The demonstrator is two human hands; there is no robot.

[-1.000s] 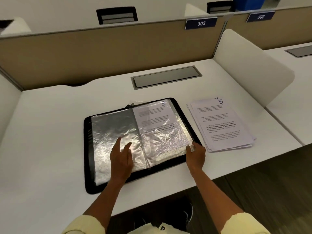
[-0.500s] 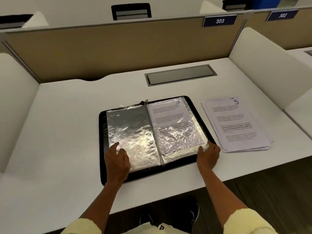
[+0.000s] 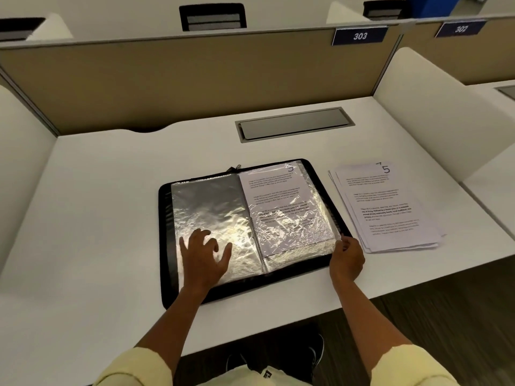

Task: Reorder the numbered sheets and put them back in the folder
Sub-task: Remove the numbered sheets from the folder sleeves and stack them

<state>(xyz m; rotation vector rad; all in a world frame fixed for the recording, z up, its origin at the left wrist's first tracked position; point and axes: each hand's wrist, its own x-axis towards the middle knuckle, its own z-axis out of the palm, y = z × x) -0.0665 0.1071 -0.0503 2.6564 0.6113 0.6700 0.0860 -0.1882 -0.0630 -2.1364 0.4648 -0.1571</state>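
Observation:
A black zip folder (image 3: 167, 246) lies open on the white desk, showing crinkled clear plastic sleeves. The left sleeve (image 3: 211, 201) looks empty. The right sleeve holds a printed sheet (image 3: 273, 190) with a number at its top right corner, blurred by glare. My left hand (image 3: 204, 260) rests flat with fingers spread on the lower part of the left sleeve. My right hand (image 3: 347, 257) pinches the lower right corner of the right sleeve. A loose stack of numbered sheets (image 3: 387, 207), a "5" on top, lies to the right of the folder.
A grey cable hatch (image 3: 295, 123) is set into the desk (image 3: 97, 218) behind the folder. Tan partition panels (image 3: 195, 79) with a "303" label stand at the back, and a white rounded divider (image 3: 434, 112) closes off the right side. The desk's front edge is close to my body.
My left hand has spread its fingers on the left sleeve. My right hand stays at the right sleeve's corner. The camera view has shifted, so everything sits further right in the frame.

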